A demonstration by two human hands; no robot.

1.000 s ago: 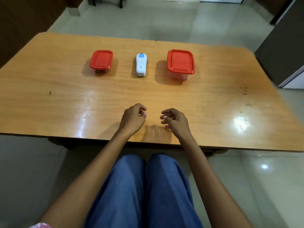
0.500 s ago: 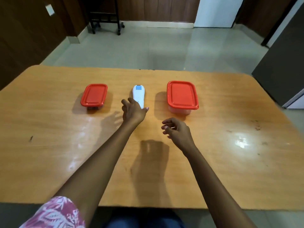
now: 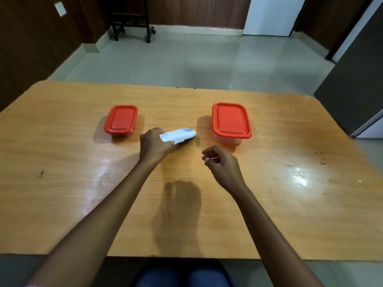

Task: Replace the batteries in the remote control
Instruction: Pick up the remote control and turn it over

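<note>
Hands (image 3: 154, 145) over glossy wooden table (image 3: 290, 214)

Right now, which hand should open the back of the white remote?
Probably the right hand. It is empty, loosely curled, and hangs just beside the remote. The left hand is already gripping the remote by one end above the table, so it can steady it.

No text, label, brand, number or sign can be read anywhere in the view. The remote (image 3: 177, 136) shows only a small blue patch near one end, too blurred to tell whether it carries any writing. The lids of the two red boxes (image 3: 121, 119) (image 3: 230, 120) are plain.
</note>
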